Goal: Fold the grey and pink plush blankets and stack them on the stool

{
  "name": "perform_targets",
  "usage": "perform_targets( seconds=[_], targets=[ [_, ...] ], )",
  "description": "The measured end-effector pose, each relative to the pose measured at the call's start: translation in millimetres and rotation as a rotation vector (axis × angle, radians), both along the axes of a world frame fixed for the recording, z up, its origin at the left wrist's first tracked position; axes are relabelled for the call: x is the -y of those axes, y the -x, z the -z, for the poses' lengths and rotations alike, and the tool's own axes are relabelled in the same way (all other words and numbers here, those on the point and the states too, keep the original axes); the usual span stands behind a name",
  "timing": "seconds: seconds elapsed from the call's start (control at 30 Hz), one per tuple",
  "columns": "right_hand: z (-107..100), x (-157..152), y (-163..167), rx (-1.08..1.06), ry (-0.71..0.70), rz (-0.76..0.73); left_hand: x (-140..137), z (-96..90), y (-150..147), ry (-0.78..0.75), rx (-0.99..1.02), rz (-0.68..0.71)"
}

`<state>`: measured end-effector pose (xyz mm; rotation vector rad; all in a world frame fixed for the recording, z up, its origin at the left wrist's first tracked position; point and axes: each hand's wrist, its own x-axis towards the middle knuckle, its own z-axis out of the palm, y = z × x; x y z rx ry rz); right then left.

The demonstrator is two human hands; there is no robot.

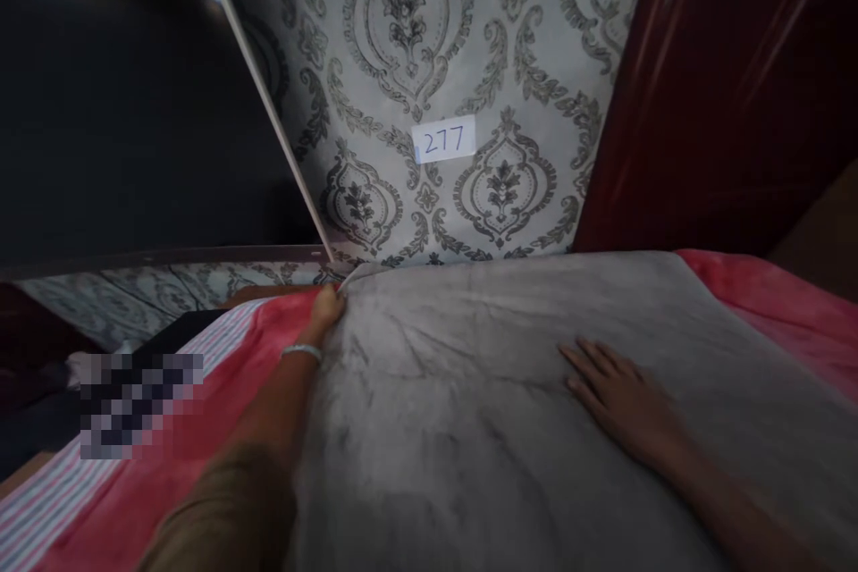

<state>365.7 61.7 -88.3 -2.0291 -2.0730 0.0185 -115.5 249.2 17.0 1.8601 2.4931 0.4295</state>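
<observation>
A grey, plush-looking blanket (435,429) is spread over a red cloth (228,429), with soft creases across its middle. At the blanket's far left corner, my left hand (327,308) is closed on the edge; its fingertips are partly hidden. A light band circles that wrist. My right hand (617,393) lies on the right half of the blanket, palm down, its fingers stretched out and holding nothing. More of the red cloth shows beyond the blanket's right edge.
A striped cloth (40,509) runs along the left under the red one. Behind stand a patterned wall (429,89) with a paper label reading 277 (443,139), a large dark screen (134,107) at left and a glossy dark red panel (710,89) at right.
</observation>
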Motion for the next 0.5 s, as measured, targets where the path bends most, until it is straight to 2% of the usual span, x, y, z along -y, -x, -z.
perform_targets(
  seconds=[0.23,0.37,0.5],
  targets=[
    [-18.9,2.8,6.2,0.017,0.060,0.006,88.7,17.3,-0.9,0.019,-0.074,-0.058],
    [-23.0,4.0,8.4,0.011,0.047,0.001,127.1,16.2,5.6,0.053,-0.076,-0.079],
    [-31.9,9.8,11.8,0.028,0.108,-0.012,159.9,12.7,9.7,0.076,-0.049,-0.099]
  ],
)
